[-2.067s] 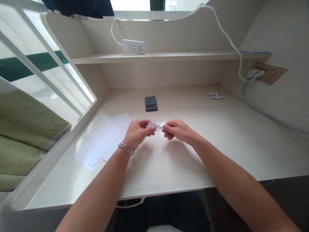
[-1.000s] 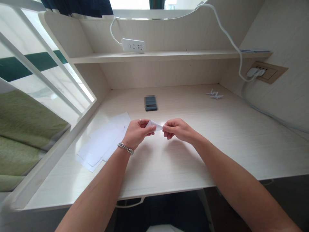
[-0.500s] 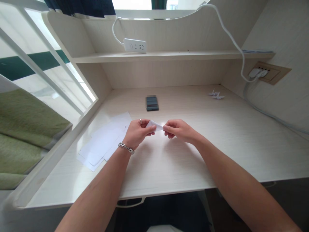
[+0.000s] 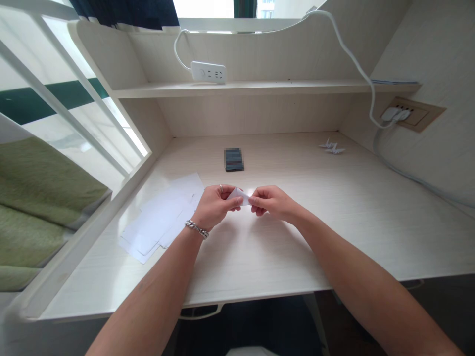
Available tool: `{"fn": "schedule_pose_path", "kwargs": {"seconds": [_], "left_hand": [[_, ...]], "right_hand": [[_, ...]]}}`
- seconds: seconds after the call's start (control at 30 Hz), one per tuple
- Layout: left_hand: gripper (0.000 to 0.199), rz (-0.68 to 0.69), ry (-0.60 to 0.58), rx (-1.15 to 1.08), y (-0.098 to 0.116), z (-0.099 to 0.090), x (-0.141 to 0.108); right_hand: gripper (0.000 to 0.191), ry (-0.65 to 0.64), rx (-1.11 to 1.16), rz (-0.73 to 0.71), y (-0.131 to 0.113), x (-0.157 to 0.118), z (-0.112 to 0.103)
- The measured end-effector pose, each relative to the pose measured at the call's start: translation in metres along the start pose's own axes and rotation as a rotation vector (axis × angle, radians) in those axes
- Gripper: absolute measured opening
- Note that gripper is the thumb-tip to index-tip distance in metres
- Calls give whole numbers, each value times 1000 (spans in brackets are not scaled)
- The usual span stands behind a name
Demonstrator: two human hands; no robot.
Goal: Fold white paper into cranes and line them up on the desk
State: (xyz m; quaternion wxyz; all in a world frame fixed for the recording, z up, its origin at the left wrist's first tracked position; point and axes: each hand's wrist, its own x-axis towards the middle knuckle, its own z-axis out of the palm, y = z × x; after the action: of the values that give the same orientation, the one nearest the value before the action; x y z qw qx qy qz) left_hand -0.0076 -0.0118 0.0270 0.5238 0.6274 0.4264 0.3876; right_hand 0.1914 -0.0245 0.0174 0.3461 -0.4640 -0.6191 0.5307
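Note:
A small folded piece of white paper is held between both hands above the middle of the desk. My left hand, with a ring and a chain bracelet, pinches its left part between thumb and fingers. At the paper's right tip, my right hand closes its thumb and forefinger on it. Parts of the paper are hidden behind the left thumb and fingers. Loose white sheets lie overlapping beside my left wrist.
Behind my hands lies a dark, blurred-out rectangular object. Folded white paper cranes rest at the back right. A power strip stands on the shelf, and a white cable hangs down to the wall socket.
My left hand has shifted slightly right, bringing the two hands closer together. The folded paper's raised corner now points up more steeply.

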Motion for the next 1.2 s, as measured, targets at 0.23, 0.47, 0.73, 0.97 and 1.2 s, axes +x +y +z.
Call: {"fn": "schedule_pose_path", "kwargs": {"seconds": [0.23,0.47,0.73,0.97,1.2], "left_hand": [[22,4,-9,2,2,4,-1],[28,-3,-17,-5,-1,6,0],[36,-66,-49,-48,0,11,-2],[28,45,51,127,-4,10,1],[27,51,115,209,-10,10,5]], "right_hand": [[19,7,27,8,-5,1,4],[19,90,-6,-62,-1,3,10],[19,155,-120,-121,0,3,12],[20,124,-170,-144,5,5,12],[20,138,-169,-59,7,8,11]]}}
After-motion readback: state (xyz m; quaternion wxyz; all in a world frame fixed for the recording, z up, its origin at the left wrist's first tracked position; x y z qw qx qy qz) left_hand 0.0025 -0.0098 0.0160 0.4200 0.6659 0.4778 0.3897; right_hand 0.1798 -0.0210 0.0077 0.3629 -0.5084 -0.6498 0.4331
